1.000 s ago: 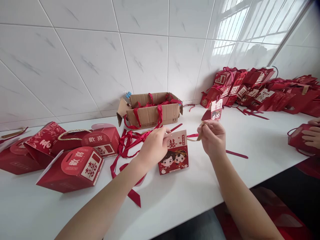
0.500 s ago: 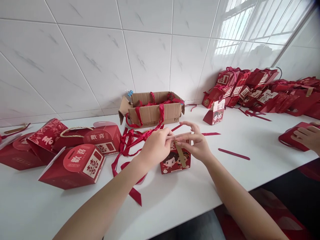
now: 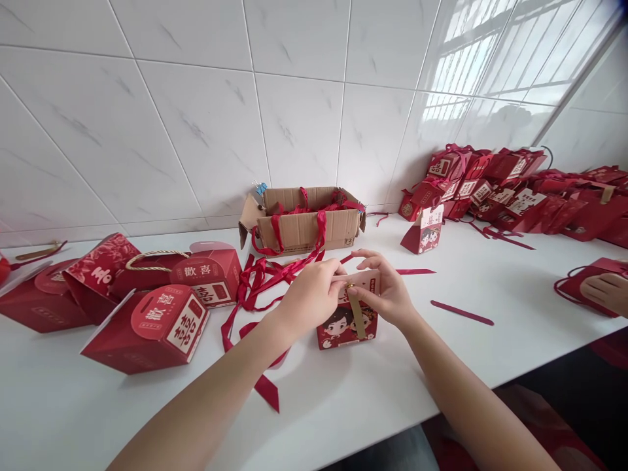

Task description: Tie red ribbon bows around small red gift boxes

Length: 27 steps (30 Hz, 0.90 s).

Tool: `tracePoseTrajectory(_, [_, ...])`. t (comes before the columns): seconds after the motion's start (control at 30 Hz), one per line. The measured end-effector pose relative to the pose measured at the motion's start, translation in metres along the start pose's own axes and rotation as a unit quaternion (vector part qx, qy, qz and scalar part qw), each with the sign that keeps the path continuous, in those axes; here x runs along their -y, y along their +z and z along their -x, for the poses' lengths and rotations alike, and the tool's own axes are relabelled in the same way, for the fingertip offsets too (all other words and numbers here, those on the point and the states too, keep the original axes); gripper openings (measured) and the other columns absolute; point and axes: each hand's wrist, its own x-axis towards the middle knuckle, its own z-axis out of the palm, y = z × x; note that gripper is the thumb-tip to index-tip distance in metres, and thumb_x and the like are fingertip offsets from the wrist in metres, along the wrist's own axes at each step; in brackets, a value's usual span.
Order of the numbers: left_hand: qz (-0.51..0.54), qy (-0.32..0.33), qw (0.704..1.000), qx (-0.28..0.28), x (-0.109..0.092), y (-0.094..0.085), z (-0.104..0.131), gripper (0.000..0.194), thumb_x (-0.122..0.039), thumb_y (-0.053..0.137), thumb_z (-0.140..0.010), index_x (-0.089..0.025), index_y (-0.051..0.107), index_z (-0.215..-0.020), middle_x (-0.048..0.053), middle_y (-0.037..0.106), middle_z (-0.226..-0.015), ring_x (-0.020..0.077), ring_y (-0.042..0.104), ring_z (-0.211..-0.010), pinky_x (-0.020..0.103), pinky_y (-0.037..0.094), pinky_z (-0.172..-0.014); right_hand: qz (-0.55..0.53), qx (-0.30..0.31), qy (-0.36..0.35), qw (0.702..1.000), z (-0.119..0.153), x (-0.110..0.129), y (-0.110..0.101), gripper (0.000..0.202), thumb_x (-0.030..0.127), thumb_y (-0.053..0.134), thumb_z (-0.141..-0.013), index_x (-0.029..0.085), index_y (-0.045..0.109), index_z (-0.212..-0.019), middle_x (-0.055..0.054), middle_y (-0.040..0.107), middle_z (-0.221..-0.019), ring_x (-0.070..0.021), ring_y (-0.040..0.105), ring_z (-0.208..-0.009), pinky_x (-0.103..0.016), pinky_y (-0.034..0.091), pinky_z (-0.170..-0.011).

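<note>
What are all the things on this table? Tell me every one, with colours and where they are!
small gift box: 1, red with a cartoon couple, table middle, between both hands
tan ribbon strip: 1, hanging down the small gift box's front
cardboard box: 1, brown, by the wall, red ribbons spilling out
large gift boxes: about four, red, table left
gift box pile: many, red, far right
lone gift box: 1, red, before the pile
loose ribbon strip: 1, dark red, right of the hands
table: 1, white
another person's hand: 1, right edge, on a red box
left hand: pinching the small gift box's top
right hand: pinching the same top
</note>
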Motion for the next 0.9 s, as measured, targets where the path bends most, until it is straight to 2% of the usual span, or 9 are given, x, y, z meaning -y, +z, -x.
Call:
tracePoseTrajectory(0.17, [-0.001,-0.008,1.0,0.002,-0.003,-0.002,0.001,0.018,-0.013,0.041,-0.084,-0.02,0.057,-0.079,0.001,0.067,-0.083,0.0176,0.06,-0.079,0.027,0.044,-0.061,0.001,0.008,-0.023,1.0,0.0,-0.001,0.002,0.021,0.024,0.068,-0.079,0.026,0.054,-0.094,-0.008,0.052,-0.126,-0.0252,0.045,-0.125,-0.046,0.043,-0.098])
tracePoseTrajectory(0.3, [-0.022,-0.007,1.0,-0.002,-0.004,-0.003,0.001,0.017,-0.013,0.043,-0.084,-0.02,0.057,-0.079,0.002,0.066,-0.079,0.0185,0.06,-0.076,0.027,0.044,-0.059,0.001,0.003,-0.034,0.999,-0.001,-0.001,0.001,0.032,0.023,0.069,-0.078,0.028,0.054,-0.106,-0.008,0.053,-0.125,-0.0244,0.047,-0.124,-0.045,0.042,-0.099])
tracePoseTrajectory(0.5, [-0.007,-0.011,1.0,0.012,-0.004,-0.003,0.001,0.014,-0.015,0.045,-0.084,-0.02,0.056,-0.078,0.002,0.066,-0.082,0.0195,0.063,-0.081,0.028,0.047,-0.064,-0.051,0.005,0.027,0.998,-0.003,-0.001,0.001,0.028,0.027,0.068,-0.078,0.028,0.057,-0.104,-0.008,0.054,-0.123,-0.0241,0.047,-0.125,-0.042,0.043,-0.098])
tracePoseTrajectory(0.57, [-0.015,-0.013,1.0,0.012,-0.003,-0.002,0.0,0.014,-0.016,0.044,-0.085,-0.02,0.055,-0.078,0.003,0.067,-0.083,0.0199,0.063,-0.081,0.029,0.047,-0.064,-0.104,-0.005,0.065,0.992,-0.003,-0.002,0.002,0.042,0.028,0.072,-0.075,0.029,0.052,-0.113,-0.007,0.055,-0.122,-0.0237,0.053,-0.116,-0.04,0.049,-0.091])
tracePoseTrajectory(0.63, [-0.02,-0.012,1.0,0.015,-0.001,-0.002,-0.001,0.015,-0.017,0.043,-0.086,-0.021,0.056,-0.079,0.003,0.066,-0.085,0.0201,0.063,-0.083,0.029,0.048,-0.066,-0.148,-0.004,0.119,0.982,-0.003,-0.003,0.004,0.05,0.031,0.074,-0.072,0.029,0.05,-0.116,-0.006,0.058,-0.115,-0.0204,0.062,-0.097,-0.035,0.053,-0.076])
tracePoseTrajectory(0.7, [-0.024,-0.014,0.999,0.016,-0.002,-0.005,0.001,0.013,-0.019,0.043,-0.086,-0.021,0.056,-0.083,0.003,0.066,-0.089,0.0205,0.063,-0.087,0.031,0.05,-0.07,-0.158,0.005,0.171,0.973,-0.002,-0.003,0.006,0.037,0.035,0.075,-0.071,0.023,0.057,-0.1,-0.003,0.064,-0.09,-0.0142,0.061,-0.07,-0.027,0.05,-0.059])
tracePoseTrajectory(0.8, [-0.045,0.008,0.997,-0.059,-0.015,-0.016,0.014,0.014,-0.022,0.048,-0.084,-0.023,0.055,-0.097,0.005,0.062,-0.105,0.0236,0.058,-0.102,0.037,0.05,-0.082,-0.154,-0.017,0.2,0.968,0.0,-0.003,0.009,0.029,0.037,0.076,-0.069,0.019,0.054,-0.072,0.005,0.052,-0.057,-0.0082,0.047,-0.049,-0.022,0.038,-0.046])
tracePoseTrajectory(0.87, [-0.039,0.087,0.988,-0.122,-0.031,-0.026,0.031,0.017,-0.021,0.049,-0.084,-0.024,0.054,-0.1,0.006,0.06,-0.11,0.0241,0.054,-0.109,0.04,0.047,-0.091,-0.167,-0.038,0.185,0.968,0.0,-0.002,0.011,0.032,0.036,0.077,-0.067,0.019,0.05,-0.067,0.006,0.049,-0.054,-0.0083,0.044,-0.049,-0.022,0.036,-0.045])
tracePoseTrajectory(0.9, [-0.013,0.144,0.983,-0.112,-0.041,-0.03,0.043,0.016,-0.018,0.048,-0.084,-0.026,0.054,-0.097,0.005,0.061,-0.108,0.0222,0.056,-0.106,0.038,0.048,-0.09,-0.172,-0.038,0.179,0.968,0.001,-0.002,0.012,0.032,0.035,0.077,-0.067,0.02,0.049,-0.066,0.005,0.05,-0.055,-0.0088,0.044,-0.05,-0.022,0.036,-0.046])
